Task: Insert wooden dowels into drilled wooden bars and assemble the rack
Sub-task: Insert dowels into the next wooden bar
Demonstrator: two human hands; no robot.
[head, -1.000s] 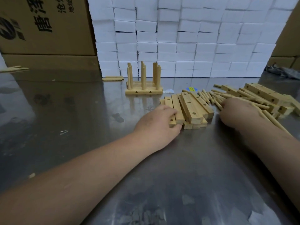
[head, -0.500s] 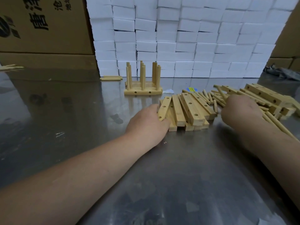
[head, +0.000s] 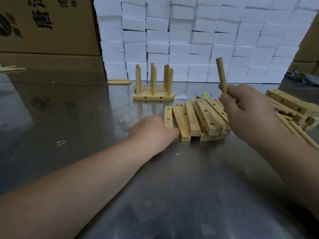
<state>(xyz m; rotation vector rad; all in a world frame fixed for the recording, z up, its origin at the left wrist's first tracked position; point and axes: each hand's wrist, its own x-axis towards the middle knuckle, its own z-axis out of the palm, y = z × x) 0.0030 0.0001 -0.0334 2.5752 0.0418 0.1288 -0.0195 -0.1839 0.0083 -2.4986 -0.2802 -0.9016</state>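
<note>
My right hand [head: 246, 111] pinches a wooden dowel [head: 221, 75] and holds it upright above the pile of drilled wooden bars [head: 203, 118] on the steel table [head: 172, 187]. My left hand [head: 151, 133] holds the near end of a single drilled bar [head: 168, 116], which lies flat just left of the pile. The fingers sit along the bar's left side and the thumb at its near end. An assembled rack [head: 153, 96] with several upright dowels stands behind the pile.
More drilled bars [head: 286, 102] and loose dowels [head: 300, 131] lie at the right edge. Two dowels [head: 119, 81] rest near a wall of white boxes [head: 198, 40]. Cardboard boxes [head: 48, 26] stand at the back left.
My right hand rose from the dowel pile with one dowel, now upright. My left hand pulled one bar off the pile and laid it flat at the left.
</note>
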